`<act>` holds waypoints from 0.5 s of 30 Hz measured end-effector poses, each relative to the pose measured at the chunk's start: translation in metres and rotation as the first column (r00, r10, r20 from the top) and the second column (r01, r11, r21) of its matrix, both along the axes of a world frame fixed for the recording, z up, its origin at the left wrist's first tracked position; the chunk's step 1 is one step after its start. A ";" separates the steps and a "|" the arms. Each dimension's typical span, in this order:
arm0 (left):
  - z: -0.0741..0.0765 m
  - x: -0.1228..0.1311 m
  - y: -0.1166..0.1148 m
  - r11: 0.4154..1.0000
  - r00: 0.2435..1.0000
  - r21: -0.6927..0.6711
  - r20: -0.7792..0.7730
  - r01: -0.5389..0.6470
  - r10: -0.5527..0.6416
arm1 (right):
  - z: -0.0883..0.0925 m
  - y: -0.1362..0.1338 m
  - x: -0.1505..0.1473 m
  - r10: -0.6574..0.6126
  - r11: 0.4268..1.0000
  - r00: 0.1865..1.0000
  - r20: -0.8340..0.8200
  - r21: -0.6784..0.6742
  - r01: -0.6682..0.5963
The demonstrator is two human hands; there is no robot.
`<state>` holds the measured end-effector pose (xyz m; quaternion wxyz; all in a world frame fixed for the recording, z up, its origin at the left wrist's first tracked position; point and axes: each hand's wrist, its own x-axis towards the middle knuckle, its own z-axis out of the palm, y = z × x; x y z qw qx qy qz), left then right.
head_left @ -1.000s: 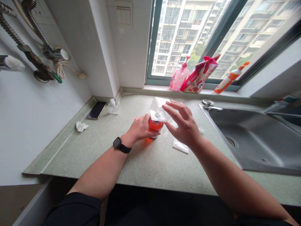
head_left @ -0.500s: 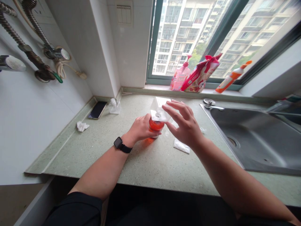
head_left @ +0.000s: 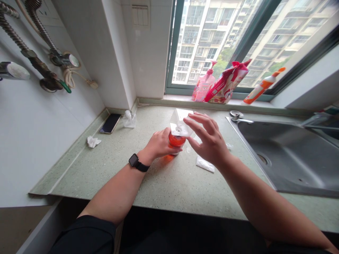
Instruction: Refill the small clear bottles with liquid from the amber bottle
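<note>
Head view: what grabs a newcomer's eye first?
The clear bottle of orange-red liquid, mid-counter, held by the left hand, with the spread right hand beside it. Behind them, a pink pump bottle and a red bag stand out on the windowsill. The steel sink fills the right side.

Smartphone, crumpled tissue, steel sink (drain showing), pink pump bottle on windowsill
</note>
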<state>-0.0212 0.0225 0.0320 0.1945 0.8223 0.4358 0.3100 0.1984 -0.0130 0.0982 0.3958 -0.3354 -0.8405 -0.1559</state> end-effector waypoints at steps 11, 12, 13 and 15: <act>0.001 0.000 -0.003 1.000 1.000 -0.028 -0.008 -0.012 0.012 | -0.022 0.004 0.011 -0.060 0.997 0.987 -0.149 -0.065 0.051; 0.001 0.000 -0.003 1.000 1.000 -0.025 -0.008 -0.013 0.012 | -0.023 0.004 0.011 -0.064 0.996 0.986 -0.156 -0.067 0.055; 0.001 0.000 -0.003 1.000 1.000 -0.023 -0.009 -0.014 0.014 | -0.023 0.005 0.011 -0.069 0.996 0.985 -0.159 -0.069 0.059; 0.001 0.000 -0.003 1.000 1.000 -0.023 -0.011 -0.015 0.015 | -0.022 0.005 0.010 -0.075 0.995 0.985 -0.153 -0.070 0.065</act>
